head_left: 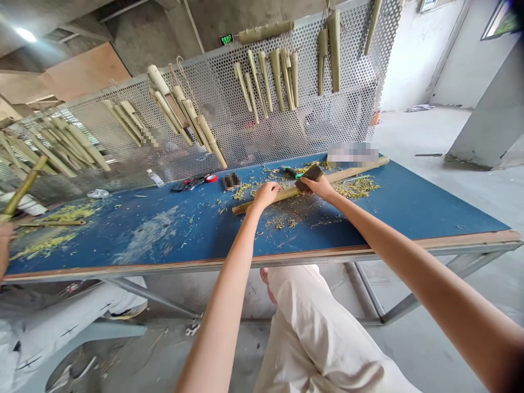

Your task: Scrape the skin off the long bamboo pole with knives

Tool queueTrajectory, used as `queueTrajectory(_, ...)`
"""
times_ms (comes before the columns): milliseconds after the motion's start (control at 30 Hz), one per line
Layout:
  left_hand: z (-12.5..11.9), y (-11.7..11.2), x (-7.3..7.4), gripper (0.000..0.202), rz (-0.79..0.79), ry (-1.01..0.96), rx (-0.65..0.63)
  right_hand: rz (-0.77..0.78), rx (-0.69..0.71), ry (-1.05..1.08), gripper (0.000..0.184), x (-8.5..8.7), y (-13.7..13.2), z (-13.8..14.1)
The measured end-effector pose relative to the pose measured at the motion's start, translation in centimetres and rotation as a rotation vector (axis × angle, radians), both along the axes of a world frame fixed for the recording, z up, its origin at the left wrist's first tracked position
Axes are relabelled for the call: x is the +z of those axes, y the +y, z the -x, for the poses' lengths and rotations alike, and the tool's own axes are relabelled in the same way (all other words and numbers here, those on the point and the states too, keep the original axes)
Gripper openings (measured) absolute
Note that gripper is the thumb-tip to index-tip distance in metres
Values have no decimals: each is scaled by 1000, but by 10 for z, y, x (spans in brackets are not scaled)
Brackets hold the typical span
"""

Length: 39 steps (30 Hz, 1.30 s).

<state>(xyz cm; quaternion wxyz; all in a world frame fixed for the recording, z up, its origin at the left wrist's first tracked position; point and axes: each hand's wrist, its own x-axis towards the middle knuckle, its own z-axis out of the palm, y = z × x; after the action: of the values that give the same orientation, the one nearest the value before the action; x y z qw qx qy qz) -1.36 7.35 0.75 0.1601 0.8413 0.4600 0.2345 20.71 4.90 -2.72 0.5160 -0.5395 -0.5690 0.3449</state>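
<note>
"Well, how far along are we?"

"Shavings (356, 188) lie scattered around the bamboo pole (282, 194) at our twelve o'clock, so some material already looks removed. How much remains to come off, we can't tell."

"And our hands?"

"Our left hand (264, 195) is closed around the pole. Our right hand (321, 186) grips a dark block (309, 177) pressed against it."

"What's nearby?"

"A green-handled tool (292, 173) lies just beyond the block. Scissors (190, 183) and a bottle (155, 177) sit at eleven o'clock on the blue bench (409, 207). Bamboo pieces (266, 79) hang from a mesh panel (347, 125)."

"Anything in our way?"

"Nothing lies across the pole. At nine o'clock, another person's hand (5, 240) sits near a bamboo stalk (22, 188)."
</note>
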Motion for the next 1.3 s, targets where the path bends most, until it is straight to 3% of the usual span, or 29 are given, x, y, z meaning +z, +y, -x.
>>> queueTrajectory(100, 0, 1, 0, 29, 8, -39, 3, 1, 5, -22, 16, 2, -2, 1)
queueTrajectory(267, -1, 4, -2, 33, 88, -19, -138, -87, -85, -90, 14, 7, -4, 1)
queueTrajectory(500, -3, 0, -3, 31, 78, 18, -107, -349, -191, -521, 41, 22, -22, -7)
queueTrajectory(733, 3, 5, -3, 27, 189, -45, -146, -318, -103, -801, 39, 27, -28, -6)
queueTrajectory(867, 3, 6, -2, 24, 252, -86, -190, -466, 45, -993, 31, 34, -35, -1)
queueTrajectory(933, 3, 5, 1, 24, 278, -77, -217, -459, 70, -1067, 30, 37, -38, 3)
queueTrajectory(1033, 4, 3, 8, 23, 309, -50, -242, -368, 62, -1101, 24, 37, -41, 7)
queueTrajectory(1300, 11, -2, 21, 23, 331, 48, -271, -354, 130, -1147, 28, 43, -48, 10)
